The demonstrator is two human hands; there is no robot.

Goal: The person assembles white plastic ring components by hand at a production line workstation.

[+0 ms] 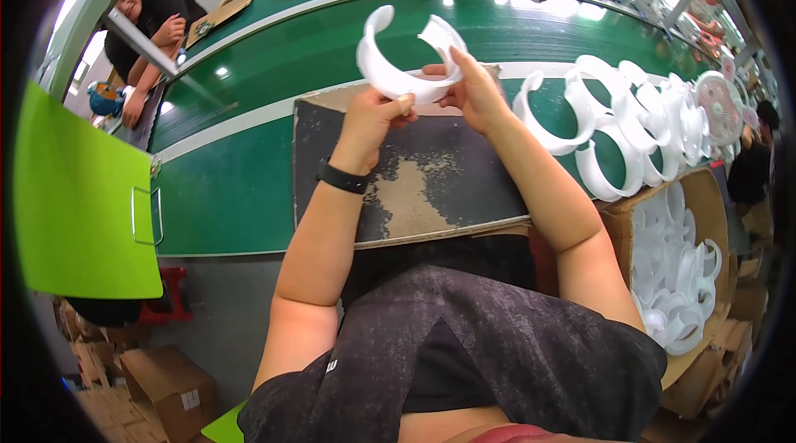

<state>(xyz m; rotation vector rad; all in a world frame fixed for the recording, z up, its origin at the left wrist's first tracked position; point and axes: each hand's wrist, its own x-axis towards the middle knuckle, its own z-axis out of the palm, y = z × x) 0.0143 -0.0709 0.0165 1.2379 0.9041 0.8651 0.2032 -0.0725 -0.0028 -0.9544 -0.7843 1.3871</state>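
Both my hands hold up one white plastic C-shaped ring (390,77) above a worn dark board on the bench. My left hand (371,122) pinches the ring's lower edge, thumb and fingers closed on it; a black band circles that wrist. On the ring's right arm, my right hand (474,88) grips with thumb and fingers. The ring's gap faces away from me. Beneath lies the dark board (332,169), its surface scuffed to brown in the middle. To the right on the bench stand several similar white rings (543,136), close together.
An open cardboard box (618,236) of white curved parts sits at my right. A green conveyor belt (274,53) runs behind the bench, with parts piled beyond. A lime-green panel (83,203) stands left. A co-worker (157,20) leans in at far left; a white fan (718,107) is far right.
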